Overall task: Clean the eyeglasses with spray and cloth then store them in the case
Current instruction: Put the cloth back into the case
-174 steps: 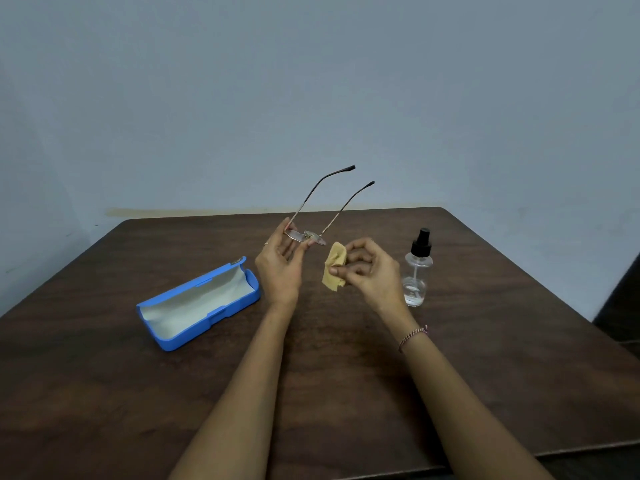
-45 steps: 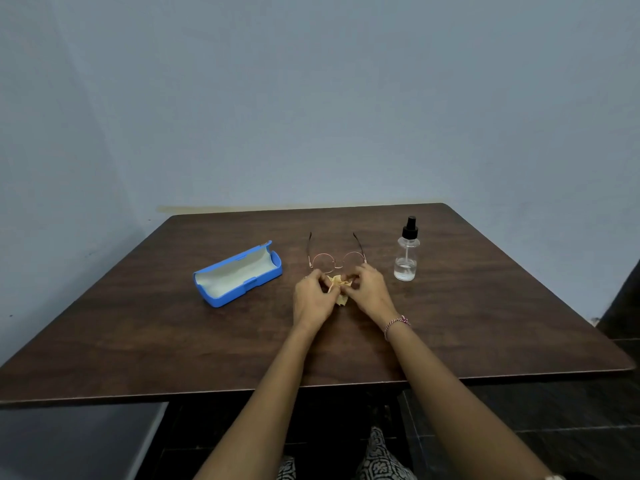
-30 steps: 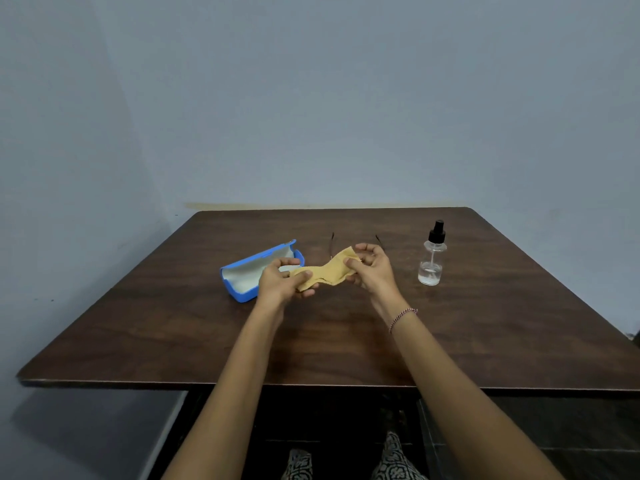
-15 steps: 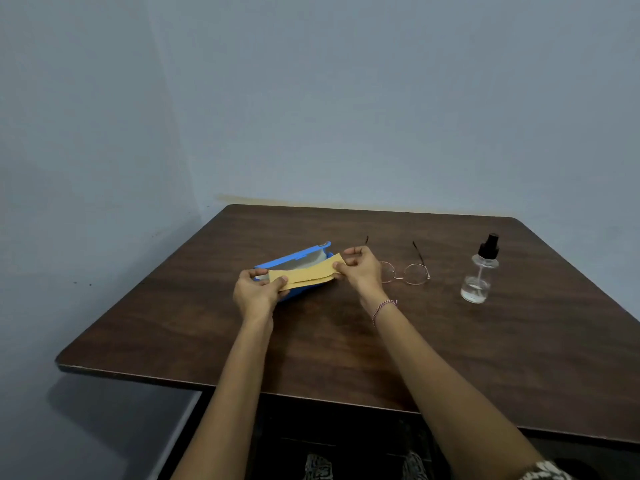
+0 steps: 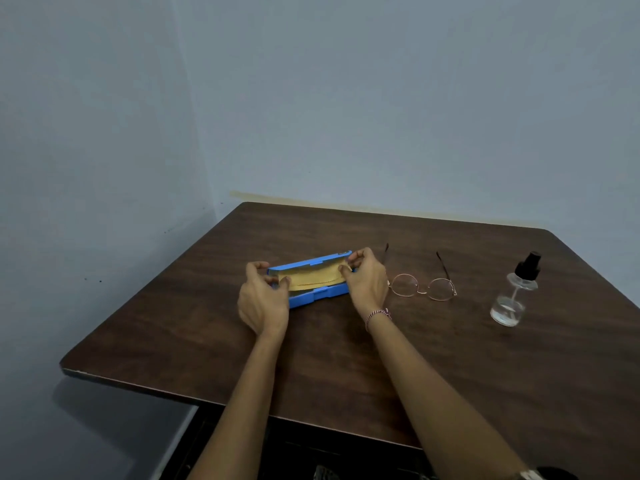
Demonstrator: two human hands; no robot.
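Currently both hands pinch the yellow cloth [image 5: 317,278] flat inside the open blue case [image 5: 311,295]: left hand [image 5: 262,299] on its left end, right hand [image 5: 367,282] on its right end. Eyeglasses [image 5: 420,289] lie unfolded on table [image 5: 346,358] just right of the case, spray bottle [image 5: 514,295] further right

Bare table [image 5: 346,355] between eyeglasses [image 5: 420,289] (open) and bottle [image 5: 512,299].

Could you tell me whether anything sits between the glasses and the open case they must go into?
Yes: the right hand lies between the glasses and the case, and the yellow cloth covers the case's inside.
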